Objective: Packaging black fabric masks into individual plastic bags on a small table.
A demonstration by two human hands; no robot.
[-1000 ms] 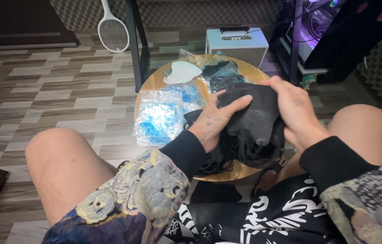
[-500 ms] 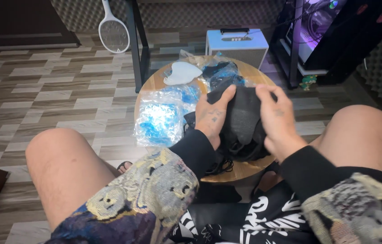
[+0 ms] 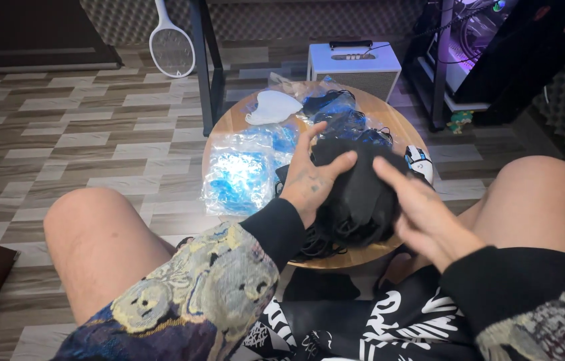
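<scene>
A floor of grey and brown wood-look tiles runs under one small round wooden table (image 3: 389, 115), set between the seated person's two bare knees.

The left hand (image 3: 310, 179) lies flat on top of one stack of black face masks (image 3: 363, 194), fingers (image 3: 309, 140) spread and loosely curved over its upper left edge, thumb pressing across the top. The right hand (image 3: 423, 212) is open, fingers stretched out and slightly apart, their tips touching or just above the right side of the same stack; it grips nothing. The stack therefore sits under the left fingers and just left of the right fingertips, at the near edge of the table, with black ear loops hanging out below it.

Just left of the left fingers lie clear bags of blue masks (image 3: 246, 170), at least two, their edges hard to separate. Beyond the fingertips sit bagged dark masks (image 3: 336, 110), count unclear, and one white mask (image 3: 271, 107). Right of the stack is one white computer mouse (image 3: 418, 160).

Farther off stand one white box-shaped speaker (image 3: 356, 67), one white electric swatter (image 3: 171, 47) and one dark desk leg (image 3: 205, 67).
</scene>
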